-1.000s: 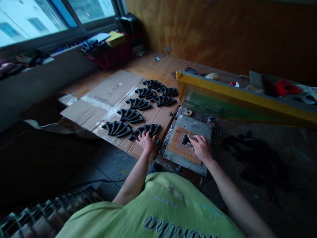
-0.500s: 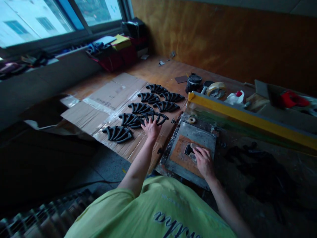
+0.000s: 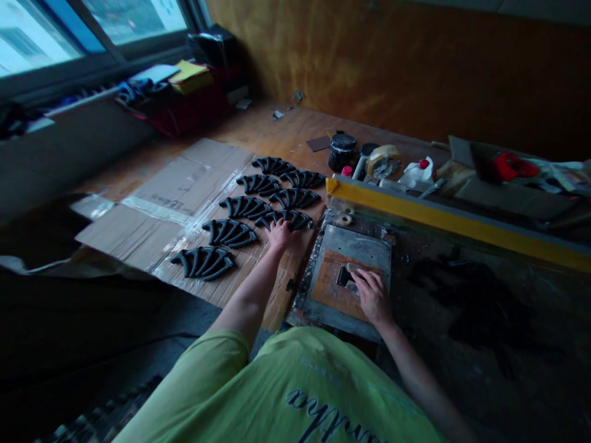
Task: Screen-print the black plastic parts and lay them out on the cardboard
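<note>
left hand (image 3: 280,235) fingers spread, flat on black curved pieces (image 3: 290,218), apparently lining set with rows on cardboard (image 3: 152,203). right hand (image 3: 372,295) fingertips together, pinning small black part (image 3: 344,275) on metal plate (image 3: 351,243).

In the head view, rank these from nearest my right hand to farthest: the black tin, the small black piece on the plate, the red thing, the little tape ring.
1. Small black piece, at the right hand's fingertips.
2. Tape ring, just past the plate's far edge.
3. Black tin, behind the yellow bar.
4. Red thing, far right.
</note>
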The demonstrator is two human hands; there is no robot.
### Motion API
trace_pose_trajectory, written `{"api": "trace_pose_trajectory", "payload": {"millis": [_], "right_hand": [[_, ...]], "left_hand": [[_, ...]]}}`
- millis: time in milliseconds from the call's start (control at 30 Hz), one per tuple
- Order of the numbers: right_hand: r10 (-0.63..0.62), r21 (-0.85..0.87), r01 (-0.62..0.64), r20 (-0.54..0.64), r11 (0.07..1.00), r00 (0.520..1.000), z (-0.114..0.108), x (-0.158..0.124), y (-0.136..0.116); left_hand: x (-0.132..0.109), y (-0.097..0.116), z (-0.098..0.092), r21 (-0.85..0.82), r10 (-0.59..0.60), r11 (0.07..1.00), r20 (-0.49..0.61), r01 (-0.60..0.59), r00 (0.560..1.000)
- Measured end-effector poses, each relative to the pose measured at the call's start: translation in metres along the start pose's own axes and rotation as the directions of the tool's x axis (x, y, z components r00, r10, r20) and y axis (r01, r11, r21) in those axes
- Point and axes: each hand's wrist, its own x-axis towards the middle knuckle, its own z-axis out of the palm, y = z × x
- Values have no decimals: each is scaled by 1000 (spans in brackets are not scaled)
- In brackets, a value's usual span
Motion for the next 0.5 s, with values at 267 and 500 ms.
{"api": "trace_pose_trajectory", "payload": {"millis": [267,500], "right_hand": [[17,-75,-8,117,997,993,-8,28,-23],[-165,6,175,365,985,916,3,14,-42]], "left_hand": [[-19,26,-26,-193,43,979,-122,-66,992],[-42,114,-129,-879,175,390,-223,-275,959]]}}
